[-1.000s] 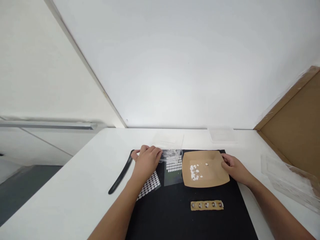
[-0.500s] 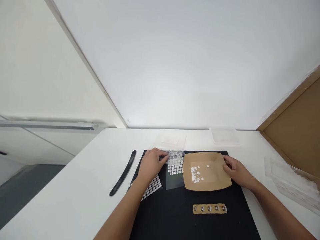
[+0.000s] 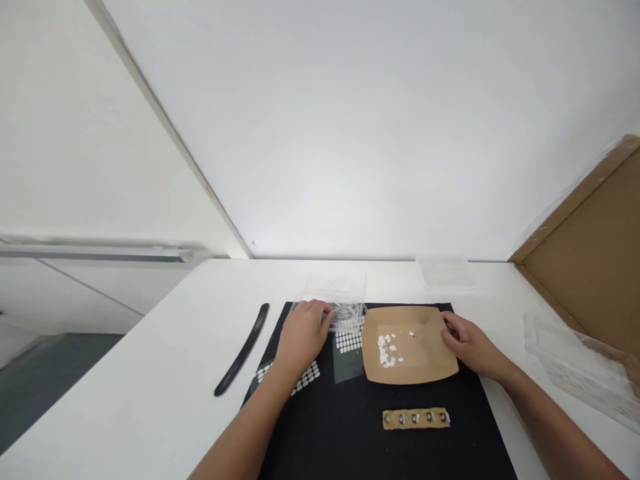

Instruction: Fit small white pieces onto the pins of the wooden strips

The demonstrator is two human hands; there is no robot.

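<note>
My left hand has its fingers closed at the left front of a clear plastic box, which holds clear slivers and has its lid raised at the back. My right hand grips the right edge of a brown paper tray, thumb over the rim. Small white oval pieces lie in the tray's left half. Partly under the box is a sheet of white oval stickers. Another sticker sheet lies beneath my left forearm.
A brown strip with several metal studs lies on the black mat. A curved black nail file rests on the white table to the left. Clear containers stand at the back and right. A cardboard panel stands far right.
The view has shifted slightly, moving everything a little left. My left fingers are drawn slightly closer together at the box; my right hand keeps its hold on the tray.
</note>
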